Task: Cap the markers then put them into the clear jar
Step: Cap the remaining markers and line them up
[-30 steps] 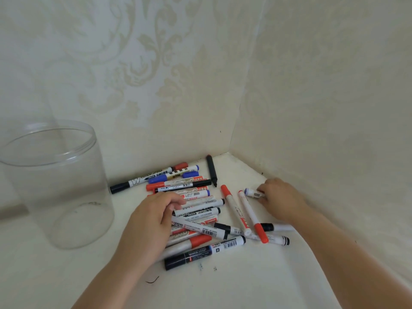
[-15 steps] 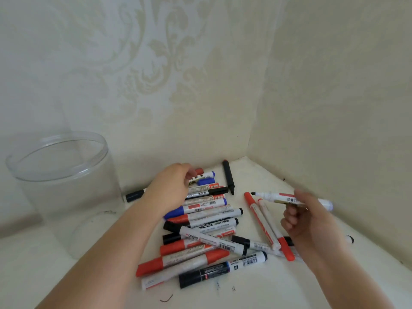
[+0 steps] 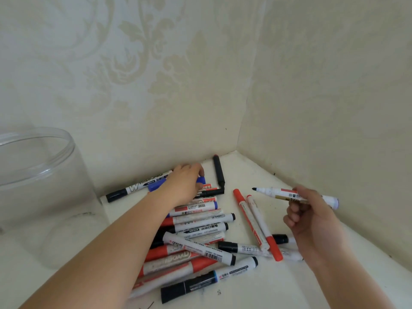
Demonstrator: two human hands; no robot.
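A second ago the right hand point(image 3: 312, 221) lay flat on the white surface point(image 3: 278, 286) at the far edge of the marker pile point(image 3: 200, 237), fingers on an uncapped marker point(image 3: 292, 194); now it holds that marker lifted clear of the surface, bare black tip pointing left. The left hand point(image 3: 185, 184) has reached from the middle of the pile to its far end by the wall, covering the marker ends there

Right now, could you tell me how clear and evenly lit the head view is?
Head view: soft, even light, faint shadows; wide-angle bends the wall corner; the clear jar is cut by the left edge; the left hand looks slightly blurred; the uncapped marker in the right hand reads sharp.
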